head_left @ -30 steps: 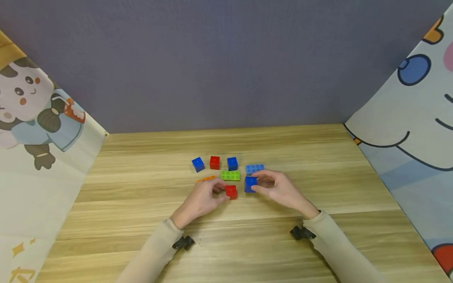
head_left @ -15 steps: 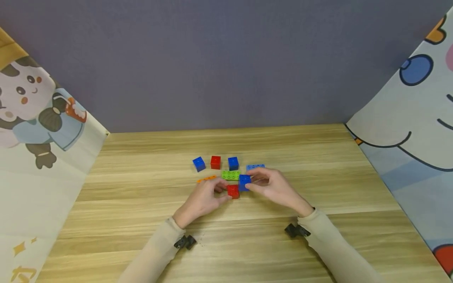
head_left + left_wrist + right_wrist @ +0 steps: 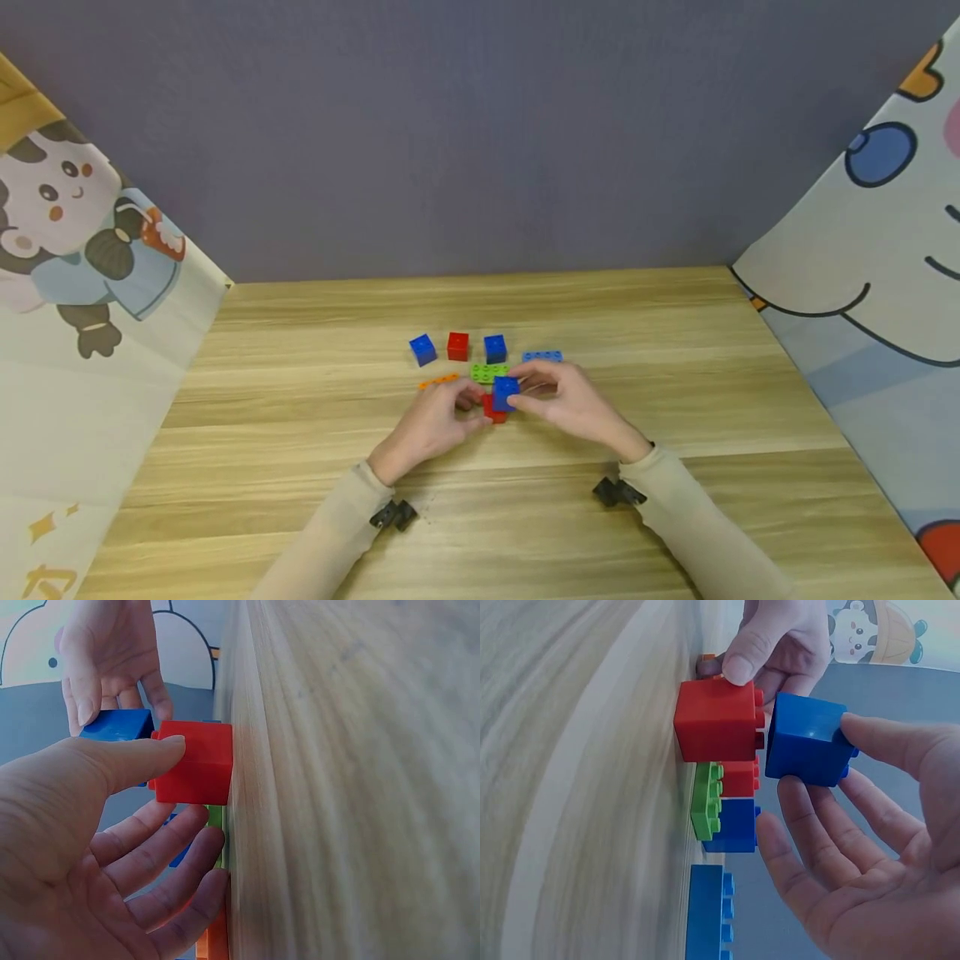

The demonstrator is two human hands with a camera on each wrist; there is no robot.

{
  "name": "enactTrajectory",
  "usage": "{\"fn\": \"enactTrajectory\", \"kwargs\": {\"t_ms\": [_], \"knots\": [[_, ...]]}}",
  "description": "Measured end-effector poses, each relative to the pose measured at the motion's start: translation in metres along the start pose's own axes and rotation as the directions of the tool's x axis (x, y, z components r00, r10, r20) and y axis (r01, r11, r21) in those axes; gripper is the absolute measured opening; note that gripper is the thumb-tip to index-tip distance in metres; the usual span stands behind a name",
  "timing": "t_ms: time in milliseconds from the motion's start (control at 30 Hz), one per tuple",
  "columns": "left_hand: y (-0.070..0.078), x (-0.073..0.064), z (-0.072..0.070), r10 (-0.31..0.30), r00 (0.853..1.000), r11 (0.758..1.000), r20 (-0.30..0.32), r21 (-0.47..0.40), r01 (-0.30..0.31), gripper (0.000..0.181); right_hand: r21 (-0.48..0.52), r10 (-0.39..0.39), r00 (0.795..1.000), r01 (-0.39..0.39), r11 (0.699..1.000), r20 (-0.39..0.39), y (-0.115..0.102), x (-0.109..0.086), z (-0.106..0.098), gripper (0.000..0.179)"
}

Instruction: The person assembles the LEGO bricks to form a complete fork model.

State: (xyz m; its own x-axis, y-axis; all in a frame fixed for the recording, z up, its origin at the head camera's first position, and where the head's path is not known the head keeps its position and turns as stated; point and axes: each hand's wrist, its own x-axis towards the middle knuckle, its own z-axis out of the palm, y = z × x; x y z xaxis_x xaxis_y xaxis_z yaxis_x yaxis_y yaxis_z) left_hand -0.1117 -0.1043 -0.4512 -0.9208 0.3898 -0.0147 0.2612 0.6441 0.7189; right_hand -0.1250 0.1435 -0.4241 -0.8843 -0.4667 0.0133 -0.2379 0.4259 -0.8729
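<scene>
A red toy brick (image 3: pixel 716 720) stands on the table with its studs up, and my left hand (image 3: pixel 429 421) holds it between thumb and fingers. Just above it is a blue toy brick (image 3: pixel 808 741), slightly tilted, pinched by my right hand (image 3: pixel 566 402). In the right wrist view a narrow gap shows between the blue brick's underside and the red brick's studs. From the head view the blue brick partly covers the red one.
Behind the hands lie a green brick (image 3: pixel 489 372), a thin orange brick (image 3: pixel 438 381) and a light blue brick (image 3: pixel 542 356). Farther back stand a blue brick (image 3: pixel 422 350), a red brick (image 3: pixel 458 347) and another blue brick (image 3: pixel 495 348). A grey panel (image 3: pixel 480 142) rises behind the table.
My right hand has carried the blue brick leftward, from beside the red brick to over it. My left hand has stayed almost in place on the red brick.
</scene>
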Motion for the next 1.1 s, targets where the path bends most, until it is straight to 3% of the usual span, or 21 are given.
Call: {"fn": "enactTrajectory", "kwargs": {"t_ms": [633,1100], "knots": [[0.000,0.000,0.001,0.008,1.000,1.000,-0.004,0.007,-0.008,0.031,0.016,-0.031,0.999,0.030,0.999,0.015,-0.001,0.002,0.010,0.035],[-0.001,0.000,0.001,0.005,1.000,1.000,0.008,-0.010,-0.005,0.031,-0.043,-0.064,0.998,0.064,0.997,-0.005,-0.003,0.001,0.014,0.030]]}}
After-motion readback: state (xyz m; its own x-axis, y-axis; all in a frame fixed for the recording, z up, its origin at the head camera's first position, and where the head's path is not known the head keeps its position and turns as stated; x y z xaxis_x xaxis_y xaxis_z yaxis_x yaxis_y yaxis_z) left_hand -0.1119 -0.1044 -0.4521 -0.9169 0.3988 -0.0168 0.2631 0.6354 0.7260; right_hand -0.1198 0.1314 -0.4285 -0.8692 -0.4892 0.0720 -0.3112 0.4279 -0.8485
